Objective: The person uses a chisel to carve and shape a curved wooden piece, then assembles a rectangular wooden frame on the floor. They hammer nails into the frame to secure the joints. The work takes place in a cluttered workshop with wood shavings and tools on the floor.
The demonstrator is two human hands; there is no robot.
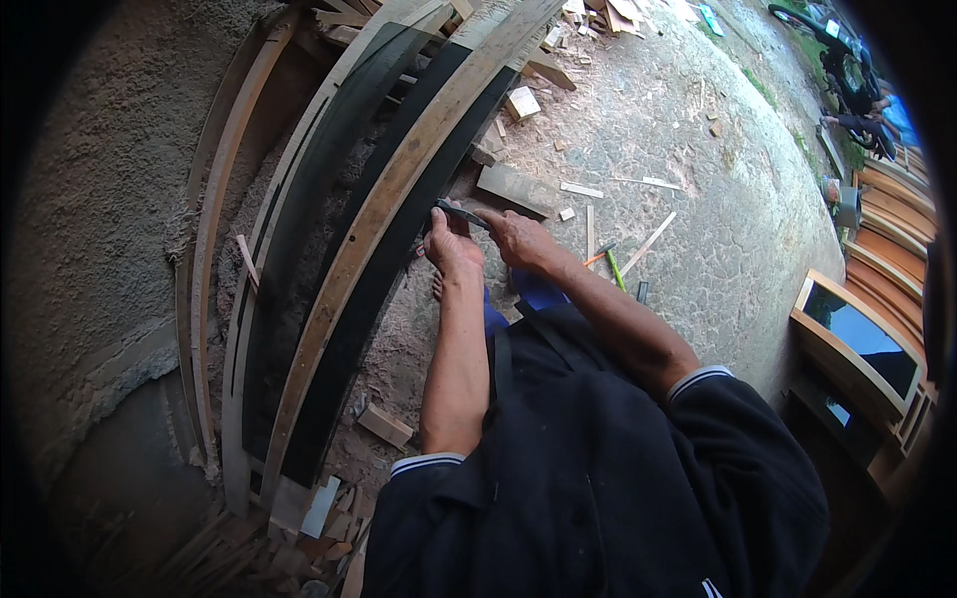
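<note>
Both hands grip a small dark metal tool (461, 212) against the edge of a long pale wooden frame with dark glass panes (384, 214), leaning on a rough grey wall (95, 219). The left hand (451, 245) steadies; the right hand (516, 237) pinches the tool's end. Wood offcuts (522, 104) litter the concrete floor (688, 169).

outdoor carpentry yard | wood offcuts (521, 103) | stacked window frames (855, 339)
</note>
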